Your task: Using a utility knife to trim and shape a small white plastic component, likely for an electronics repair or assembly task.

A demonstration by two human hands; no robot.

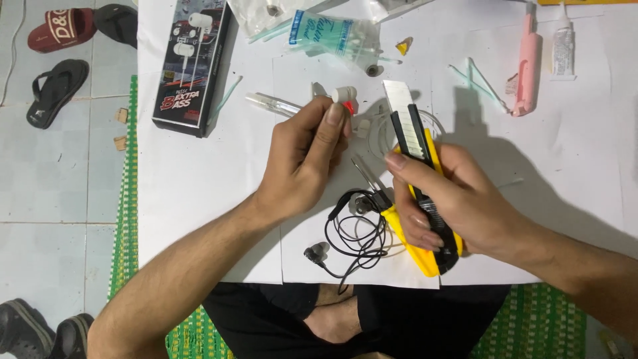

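Note:
My left hand [302, 156] pinches a small white earbud [344, 94] with a red part at its fingertips, held over white paper sheets [193, 179]. My right hand [452, 199] grips a yellow and black utility knife [417, 143], its blade extended and pointing up toward the earbud. Below the hands lie black earphones [352, 236] with a coiled cable, and a yellow-handled screwdriver [379, 199] partly under my right hand. A thin white cable [380, 133] loops behind the knife.
A black earphone box [193, 63] lies at upper left. Also on the paper are a clear bag of green-tipped swabs [332, 36], a pink tool [528, 66], a glue tube [563, 43] and a clear pen-like tube [272, 103]. Sandals [56, 90] rest on the tiled floor; a green mat [531, 322] lies beneath.

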